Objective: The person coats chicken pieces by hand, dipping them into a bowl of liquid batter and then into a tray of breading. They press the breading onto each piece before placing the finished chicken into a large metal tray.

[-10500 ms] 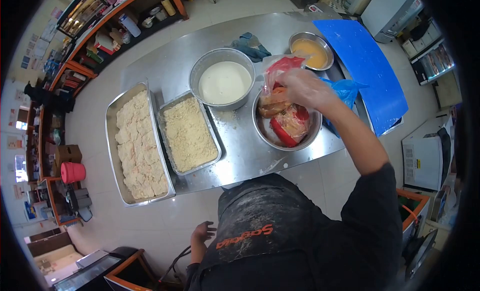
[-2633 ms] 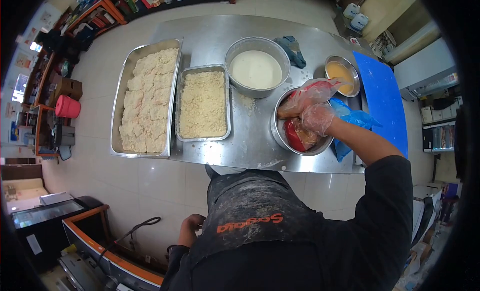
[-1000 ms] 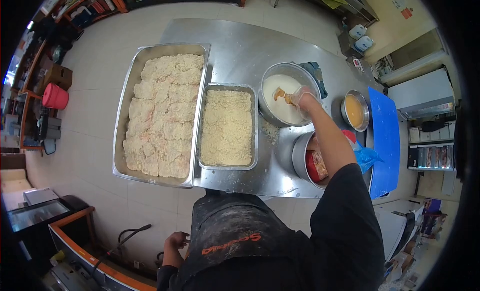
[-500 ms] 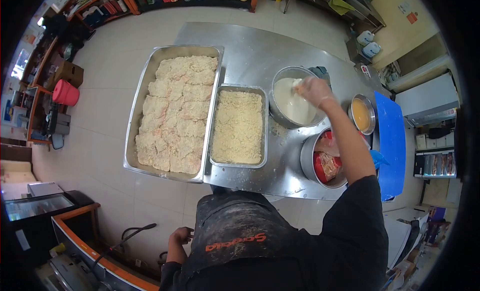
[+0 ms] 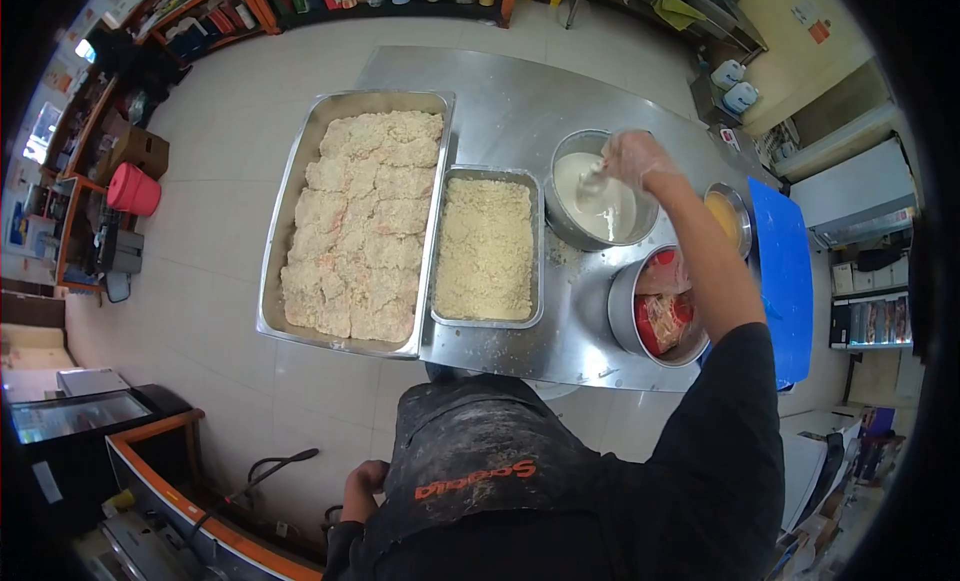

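My right hand, in a clear plastic glove, is above the far side of a metal pot of white batter. Its fingers are closed on a batter-coated piece dipping into the liquid; coating and blur hide its kind. My left hand hangs low beside the dark apron, fingers loosely bent and partly hidden, with nothing seen in it. Left of the pot stands a metal tray of pale crumbs. Beyond that, a larger tray holds rows of crumbed pieces.
Nearer me, another pot holds red packaging and wrapped meat, partly behind my forearm. A bowl of orange-yellow liquid and a blue board are at the right of the steel table. A pink bucket stands far left.
My right hand has moved slightly up and away over the batter, and the held piece now hangs lower in it. My left hand has drawn closer against the apron.
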{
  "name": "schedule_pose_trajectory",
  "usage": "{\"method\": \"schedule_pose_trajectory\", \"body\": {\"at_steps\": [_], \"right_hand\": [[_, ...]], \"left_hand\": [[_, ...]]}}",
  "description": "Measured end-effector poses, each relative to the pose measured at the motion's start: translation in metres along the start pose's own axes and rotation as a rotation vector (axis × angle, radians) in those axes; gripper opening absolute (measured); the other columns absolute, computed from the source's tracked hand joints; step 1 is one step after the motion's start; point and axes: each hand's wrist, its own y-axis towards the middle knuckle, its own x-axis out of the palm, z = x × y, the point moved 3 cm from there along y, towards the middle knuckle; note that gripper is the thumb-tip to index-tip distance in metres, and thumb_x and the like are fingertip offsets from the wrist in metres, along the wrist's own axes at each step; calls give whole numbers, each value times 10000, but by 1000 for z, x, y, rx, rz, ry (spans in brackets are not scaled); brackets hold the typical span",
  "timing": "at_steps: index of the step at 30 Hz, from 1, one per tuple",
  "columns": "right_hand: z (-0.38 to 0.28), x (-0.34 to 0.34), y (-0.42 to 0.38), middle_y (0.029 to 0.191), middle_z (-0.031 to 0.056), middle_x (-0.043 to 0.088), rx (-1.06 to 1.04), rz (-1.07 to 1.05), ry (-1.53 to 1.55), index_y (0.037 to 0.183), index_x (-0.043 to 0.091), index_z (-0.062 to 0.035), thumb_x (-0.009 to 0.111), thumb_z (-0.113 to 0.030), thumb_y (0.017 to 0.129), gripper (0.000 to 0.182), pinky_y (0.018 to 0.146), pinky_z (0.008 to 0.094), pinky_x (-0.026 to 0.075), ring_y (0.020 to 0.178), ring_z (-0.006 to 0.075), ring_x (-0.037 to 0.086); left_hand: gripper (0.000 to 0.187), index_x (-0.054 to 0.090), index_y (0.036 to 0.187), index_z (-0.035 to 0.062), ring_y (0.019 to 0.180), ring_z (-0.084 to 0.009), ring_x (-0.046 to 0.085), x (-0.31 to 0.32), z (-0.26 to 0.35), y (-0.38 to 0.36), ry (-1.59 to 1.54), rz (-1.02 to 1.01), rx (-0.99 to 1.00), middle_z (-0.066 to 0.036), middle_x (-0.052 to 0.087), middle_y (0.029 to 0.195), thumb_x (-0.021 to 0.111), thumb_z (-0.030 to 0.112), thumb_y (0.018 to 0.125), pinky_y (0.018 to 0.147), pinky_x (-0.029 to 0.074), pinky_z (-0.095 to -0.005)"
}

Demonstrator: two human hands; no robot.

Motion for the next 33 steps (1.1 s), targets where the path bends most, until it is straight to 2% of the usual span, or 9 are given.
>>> {"method": "schedule_pose_trajectory", "body": {"at_steps": [2,5,13,16,19,22,25,31,33], "right_hand": [[-1,-21,1,888,223,649,31,10,-6,827,676,-31,719,-350,705,344,780,403,496,863,371,624],[11,-32,17,874,217,654,-6,-25,-55,812,681,-32,712,-347,717,330,777,391,499,850,359,630],[34,-12,37,822,203,647,-138,-97,-385,832,695,-44,640,-356,756,326,698,399,497,742,354,628],[15,-16,23,781,205,638,-344,-203,-444,797,691,-43,615,-354,752,323,656,400,491,697,349,618],[35,-5,31,762,198,635,-86,-181,-393,772,683,-23,609,-340,754,327,627,397,490,656,360,603],[42,-1,34,736,211,624,-87,-151,-336,758,672,5,633,-329,762,336,618,395,496,632,333,616],[9,-25,8,722,210,635,88,-195,-112,760,674,20,681,-306,750,326,635,383,502,630,291,631],[15,-21,0,717,175,663,157,-210,185,807,691,8,723,-295,729,315,674,358,499,666,251,633],[27,-9,5,723,185,662,147,-170,118,816,690,9,717,-293,734,314,666,361,501,674,252,636]], "left_hand": [[271,672,998,42,657,-170,556,-18,38,-40,-159,6,-152,-74,617,796,588,207,799,567,461,-327],[286,654,1041,41,578,-138,470,-37,67,-67,-3,71,-53,-45,553,745,522,183,832,497,410,-306],[414,527,1269,88,576,-134,467,-60,48,-44,-188,-47,-148,-33,552,764,393,101,878,470,373,-273],[441,485,1309,91,588,-135,478,-68,39,-40,-199,-84,-181,-34,566,780,391,98,878,471,374,-272],[450,467,1323,92,595,-134,479,-73,18,-31,-229,-90,-186,-38,576,801,390,100,880,473,377,-274],[446,462,1327,90,594,-134,478,-73,-16,-8,-386,-115,-204,-46,587,828,389,110,887,474,381,-278],[441,456,1330,89,585,-136,474,-80,-28,0,-510,-122,-287,-53,597,844,380,123,897,471,383,-285],[431,463,1321,87,563,-135,459,-97,-43,19,-341,-94,-164,-58,616,853,354,133,907,461,371,-286],[434,462,1322,84,561,-138,456,-105,-38,18,-314,-122,-128,-67,625,855,349,127,905,458,362,-286]]}}
